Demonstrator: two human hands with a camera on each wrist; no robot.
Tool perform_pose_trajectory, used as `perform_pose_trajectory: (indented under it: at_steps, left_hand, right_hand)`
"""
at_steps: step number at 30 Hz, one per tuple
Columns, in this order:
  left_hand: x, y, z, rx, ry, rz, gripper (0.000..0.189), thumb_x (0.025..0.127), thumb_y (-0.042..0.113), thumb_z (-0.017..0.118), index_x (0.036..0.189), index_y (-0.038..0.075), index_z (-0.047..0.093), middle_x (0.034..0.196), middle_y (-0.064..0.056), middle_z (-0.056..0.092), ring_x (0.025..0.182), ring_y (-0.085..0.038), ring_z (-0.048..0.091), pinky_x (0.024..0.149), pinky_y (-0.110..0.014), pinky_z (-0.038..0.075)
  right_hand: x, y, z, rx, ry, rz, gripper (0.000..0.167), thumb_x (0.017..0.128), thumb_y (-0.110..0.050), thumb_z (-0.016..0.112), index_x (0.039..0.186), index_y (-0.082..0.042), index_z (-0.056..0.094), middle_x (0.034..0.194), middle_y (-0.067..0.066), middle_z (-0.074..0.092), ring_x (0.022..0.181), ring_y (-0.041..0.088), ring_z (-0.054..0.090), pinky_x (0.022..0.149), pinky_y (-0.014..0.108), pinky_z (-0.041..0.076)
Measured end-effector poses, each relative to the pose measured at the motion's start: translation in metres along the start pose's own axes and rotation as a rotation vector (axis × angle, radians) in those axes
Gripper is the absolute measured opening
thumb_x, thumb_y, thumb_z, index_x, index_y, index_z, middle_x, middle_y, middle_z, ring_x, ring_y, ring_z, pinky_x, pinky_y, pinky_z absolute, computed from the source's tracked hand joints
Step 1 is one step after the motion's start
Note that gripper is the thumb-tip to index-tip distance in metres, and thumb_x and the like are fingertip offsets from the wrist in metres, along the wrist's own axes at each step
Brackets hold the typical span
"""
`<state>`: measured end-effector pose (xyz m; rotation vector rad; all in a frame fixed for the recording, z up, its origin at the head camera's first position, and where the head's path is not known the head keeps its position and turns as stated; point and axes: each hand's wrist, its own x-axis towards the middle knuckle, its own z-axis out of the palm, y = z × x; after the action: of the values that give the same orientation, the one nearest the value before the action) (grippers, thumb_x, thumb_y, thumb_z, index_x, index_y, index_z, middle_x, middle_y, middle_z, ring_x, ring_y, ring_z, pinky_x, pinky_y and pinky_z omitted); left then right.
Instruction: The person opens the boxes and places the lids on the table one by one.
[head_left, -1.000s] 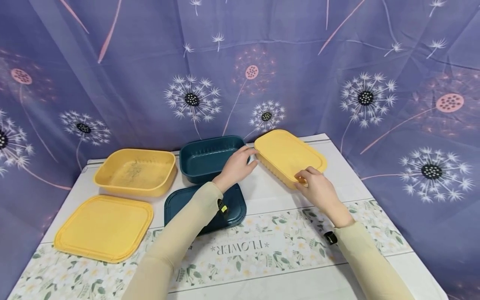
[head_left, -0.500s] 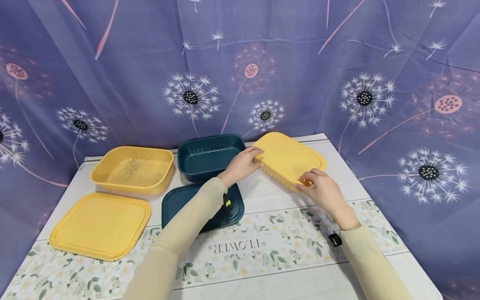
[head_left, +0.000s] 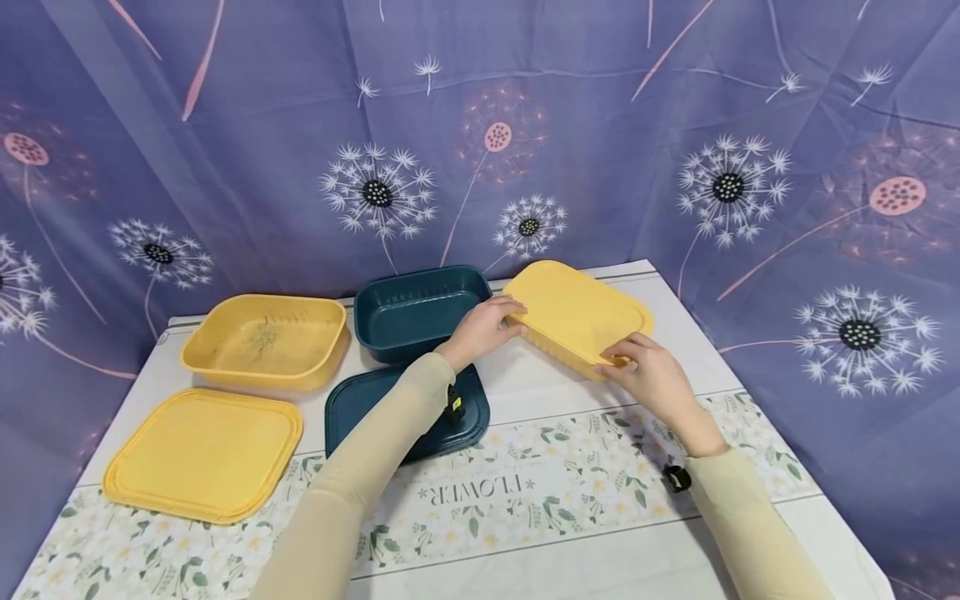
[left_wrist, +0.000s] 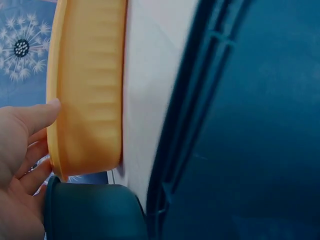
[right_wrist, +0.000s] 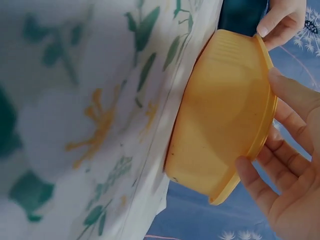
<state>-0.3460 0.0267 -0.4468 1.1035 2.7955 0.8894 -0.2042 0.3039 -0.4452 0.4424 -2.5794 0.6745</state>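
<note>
At the back right stands a yellow food container topped by a flat yellow lid. My left hand holds the lid's left edge, its thumb against the rim in the left wrist view and its other fingers partly hidden behind. At the near right corner, my right hand grips the lid's edge between thumb and fingers. A dark teal container, uncovered, stands close to the left hand. Its teal lid lies flat in front, partly covered by my left forearm.
Another uncovered yellow container stands at the back left, with dark marks on its floor. A loose yellow lid lies in front of it. A purple dandelion curtain hangs behind the table, which has a flowered cloth.
My left hand has moved slightly right and taken hold of the lid's left edge. The right hand has stayed at the near corner, shifting a little right. The other containers have not moved.
</note>
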Motion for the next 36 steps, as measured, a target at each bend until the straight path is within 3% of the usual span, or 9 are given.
perform_pose_trajectory:
  at_steps: [7, 15, 25, 30, 36]
  left_hand:
    - [-0.004, 0.003, 0.002, -0.015, -0.014, 0.011, 0.043, 0.098, 0.025, 0.069, 0.139, 0.013, 0.062, 0.147, -0.006, 0.054, 0.146, -0.019, 0.035, 0.117, -0.039, 0.035]
    - [-0.010, 0.014, 0.001, 0.035, -0.062, 0.042, 0.045, 0.099, 0.019, 0.068, 0.142, 0.014, 0.059, 0.148, -0.005, 0.053, 0.145, -0.021, 0.038, 0.114, -0.037, 0.039]
    - [-0.016, 0.022, 0.002, 0.058, -0.079, 0.075, 0.044, 0.098, 0.015, 0.069, 0.141, 0.014, 0.061, 0.146, -0.005, 0.055, 0.139, -0.021, 0.045, 0.110, -0.035, 0.043]
    - [-0.019, 0.022, 0.004, 0.058, -0.064, 0.114, 0.042, 0.098, 0.015, 0.069, 0.139, 0.014, 0.062, 0.142, -0.003, 0.059, 0.133, -0.020, 0.050, 0.104, -0.033, 0.048]
    - [-0.026, 0.023, 0.005, 0.032, -0.066, 0.101, 0.041, 0.098, 0.016, 0.069, 0.138, 0.014, 0.064, 0.140, -0.002, 0.060, 0.129, -0.019, 0.052, 0.102, -0.032, 0.049]
  right_hand:
    - [-0.003, 0.008, -0.004, 0.027, 0.012, 0.013, 0.020, 0.082, -0.014, 0.085, 0.099, -0.007, 0.078, 0.096, 0.005, 0.066, 0.085, 0.024, 0.065, 0.072, 0.046, 0.053]
    - [-0.004, 0.020, -0.011, 0.043, -0.003, 0.052, 0.021, 0.084, -0.013, 0.083, 0.102, -0.003, 0.077, 0.105, 0.011, 0.068, 0.094, 0.031, 0.065, 0.075, 0.051, 0.052]
    - [-0.003, 0.032, -0.019, 0.064, -0.050, 0.120, 0.029, 0.086, -0.015, 0.082, 0.110, 0.000, 0.074, 0.123, 0.022, 0.065, 0.119, 0.045, 0.056, 0.101, 0.063, 0.042]
    - [0.000, 0.037, -0.021, 0.065, -0.049, 0.130, 0.030, 0.086, -0.013, 0.081, 0.112, 0.001, 0.074, 0.124, 0.021, 0.066, 0.125, 0.044, 0.054, 0.101, 0.060, 0.044]
    - [0.003, 0.041, -0.021, 0.079, -0.087, 0.156, 0.033, 0.088, -0.017, 0.080, 0.116, 0.000, 0.073, 0.129, 0.019, 0.066, 0.129, 0.043, 0.052, 0.106, 0.060, 0.039]
